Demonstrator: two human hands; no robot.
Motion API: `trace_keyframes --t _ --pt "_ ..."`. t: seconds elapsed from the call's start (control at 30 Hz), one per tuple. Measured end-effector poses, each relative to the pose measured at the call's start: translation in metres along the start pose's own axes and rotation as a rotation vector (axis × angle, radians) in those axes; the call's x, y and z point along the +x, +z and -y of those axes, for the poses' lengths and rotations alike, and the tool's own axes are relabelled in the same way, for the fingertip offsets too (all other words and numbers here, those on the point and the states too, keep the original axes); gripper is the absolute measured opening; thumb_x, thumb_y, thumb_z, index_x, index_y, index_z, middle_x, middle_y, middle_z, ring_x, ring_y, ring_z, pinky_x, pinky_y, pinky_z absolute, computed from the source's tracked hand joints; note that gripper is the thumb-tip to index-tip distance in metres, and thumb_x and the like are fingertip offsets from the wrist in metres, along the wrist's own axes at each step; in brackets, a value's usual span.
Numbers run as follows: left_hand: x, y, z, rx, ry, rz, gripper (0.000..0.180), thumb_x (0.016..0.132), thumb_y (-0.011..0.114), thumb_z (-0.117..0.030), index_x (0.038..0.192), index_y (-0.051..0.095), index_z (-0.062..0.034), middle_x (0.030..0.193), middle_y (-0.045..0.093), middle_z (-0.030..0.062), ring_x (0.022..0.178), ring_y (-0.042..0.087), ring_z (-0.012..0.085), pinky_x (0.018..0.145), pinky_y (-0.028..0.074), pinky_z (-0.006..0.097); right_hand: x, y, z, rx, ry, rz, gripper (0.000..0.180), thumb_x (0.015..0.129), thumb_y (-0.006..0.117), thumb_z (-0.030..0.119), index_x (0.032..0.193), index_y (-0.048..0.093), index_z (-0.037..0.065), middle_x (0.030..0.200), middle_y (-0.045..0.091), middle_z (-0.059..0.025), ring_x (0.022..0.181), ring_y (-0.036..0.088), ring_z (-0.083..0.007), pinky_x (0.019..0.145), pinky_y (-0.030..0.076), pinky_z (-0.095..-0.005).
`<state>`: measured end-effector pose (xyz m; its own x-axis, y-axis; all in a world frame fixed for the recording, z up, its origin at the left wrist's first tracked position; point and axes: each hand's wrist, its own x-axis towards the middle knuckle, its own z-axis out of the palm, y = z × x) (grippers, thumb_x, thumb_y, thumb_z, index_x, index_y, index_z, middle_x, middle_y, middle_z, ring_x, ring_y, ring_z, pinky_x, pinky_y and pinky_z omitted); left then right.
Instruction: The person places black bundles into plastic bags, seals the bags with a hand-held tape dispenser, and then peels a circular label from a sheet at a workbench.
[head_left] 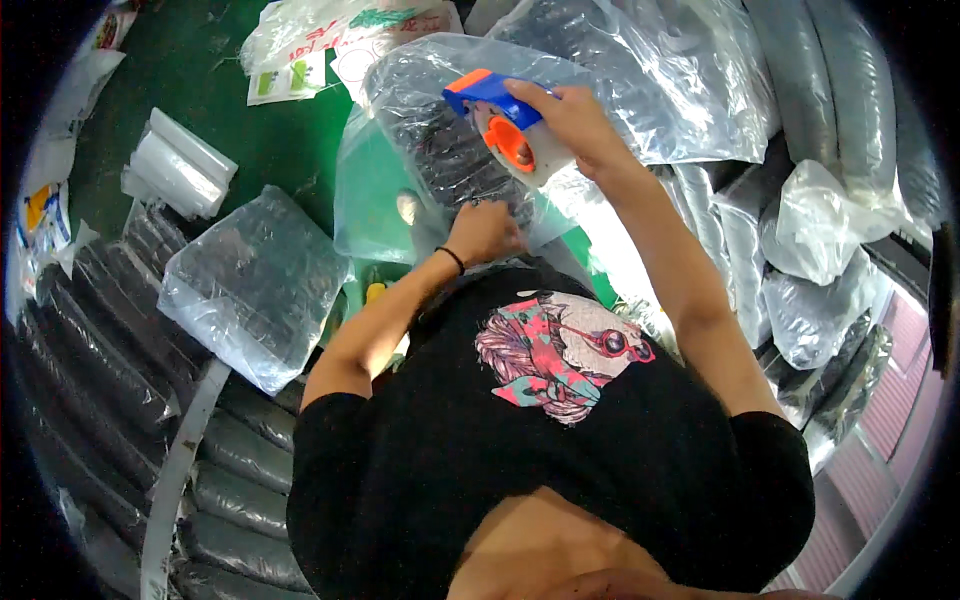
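In my right hand (pixel 580 125) is a tape dispenser (pixel 512 130), blue with an orange top edge, an orange hub and a wide roll of tape on it. It is raised over a clear plastic bag (pixel 395 75) that has something black inside. My left hand (pixel 487 232), with a black band at the wrist, lies at the near end of that bag, close to my body. Its fingers are curled in against the plastic; they appear to grip the bag's near edge.
Left of me lies a clear plastic-wrapped packet (pixel 255 285), with a roll of clear film (pixel 180 165) beyond it on the green floor (pixel 270 150). Long dark wrapped bundles (pixel 240 495) are stacked at lower left. More bagged goods (pixel 850 95) stand at right, near a pink shutter (pixel 890 400).
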<state>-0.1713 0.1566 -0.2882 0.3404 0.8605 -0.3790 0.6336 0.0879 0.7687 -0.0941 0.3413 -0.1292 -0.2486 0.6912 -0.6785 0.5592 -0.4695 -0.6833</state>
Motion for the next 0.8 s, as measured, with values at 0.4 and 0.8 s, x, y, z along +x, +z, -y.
trace_keyframes --t 0.4,0.8 --pt "0.096 -0.045 0.109 -0.293 -0.285 -0.532 0.019 0.084 0.073 -0.027 0.09 0.079 -0.0102 0.083 0.075 0.008 0.075 0.07 0.0281 0.072 0.055 0.036 -0.202 -0.007 -0.207 -0.235 0.332 -0.276 0.051 0.083 0.074 0.052 0.098 0.072 0.003 0.075 0.069 -0.0109 0.069 0.066 -0.0156 0.064 0.051 -0.035" --pt "0.128 -0.021 0.104 -0.651 -0.276 -1.158 0.007 0.082 0.079 -0.006 0.084 0.075 -0.0014 0.078 0.072 0.0044 0.069 0.063 0.0102 0.067 0.052 0.025 0.017 0.008 -0.341 -0.008 0.456 -0.458 0.062 0.078 0.075 0.056 0.088 0.073 -0.006 0.084 0.073 -0.0234 0.072 0.072 -0.0328 0.066 0.054 -0.0407"
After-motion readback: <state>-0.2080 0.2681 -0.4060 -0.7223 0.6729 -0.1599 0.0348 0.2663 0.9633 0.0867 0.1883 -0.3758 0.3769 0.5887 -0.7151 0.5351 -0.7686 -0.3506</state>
